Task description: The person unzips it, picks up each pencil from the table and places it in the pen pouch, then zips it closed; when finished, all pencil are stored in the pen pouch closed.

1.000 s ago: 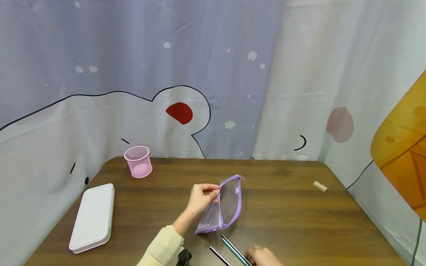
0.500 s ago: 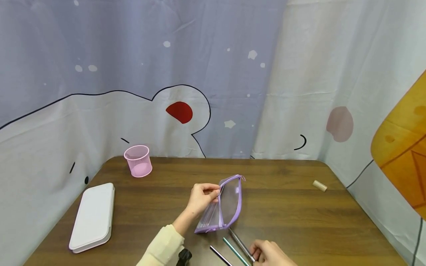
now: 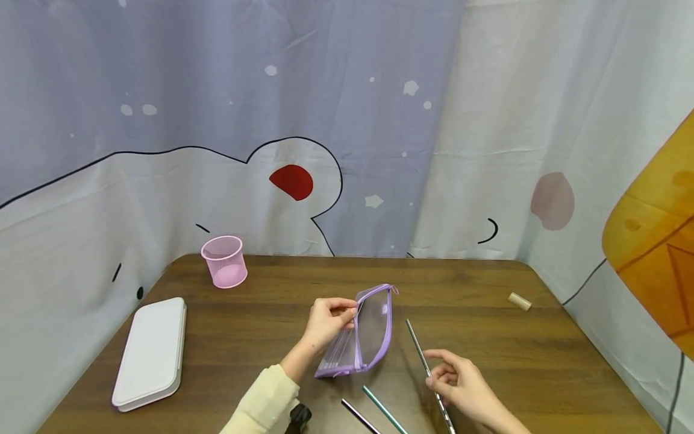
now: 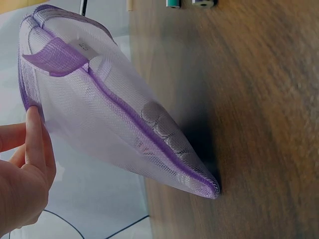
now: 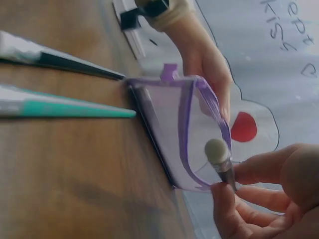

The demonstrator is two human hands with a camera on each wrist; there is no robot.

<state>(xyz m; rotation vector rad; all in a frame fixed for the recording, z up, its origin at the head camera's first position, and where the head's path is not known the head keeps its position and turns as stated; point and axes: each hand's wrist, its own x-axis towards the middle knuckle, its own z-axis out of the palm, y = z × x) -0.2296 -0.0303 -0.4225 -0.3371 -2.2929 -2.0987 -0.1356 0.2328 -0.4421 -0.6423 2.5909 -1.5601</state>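
Pouch point(image 3: 375, 337) of see-through mesh, purple trim, near the middle of the table point(image 3: 477, 325), its mouth gaping on the side that faces the right hand point(image 3: 461, 384). Left hand point(image 3: 324, 325) pinches the rim of that mouth between thumb and fingers; pale yellow sleeve point(image 3: 264, 395) on that arm, black gadget point(image 3: 299, 417) by the cuff. Right hand grips a slim dark grey pencil point(image 3: 416, 342) between thumb and fingertips. Pencil slants, far end near the pouch but apart from it in the head view. Pale round eraser point(image 5: 217, 151) on its near end, close up in the right wrist view. Cannot tell if it touches the wood.

Two more lie just on the near side of the pouch: green pencil point(image 3: 384, 410), and black pencil point(image 3: 359, 416) to its left, roughly side by side, near ends cut off in the head view. Left wrist view: purple tab point(image 4: 56, 57) on the pouch's edge; grey rounded shapes point(image 4: 162, 124) in a row low on the mesh, nature unclear.

Farther out: flat white case point(image 3: 150, 354) along the left side, pink cup point(image 3: 225, 262) standing at the far left, small beige cylinder point(image 3: 520, 301) lying at the far right. Patterned curtain point(image 3: 379, 120) behind.
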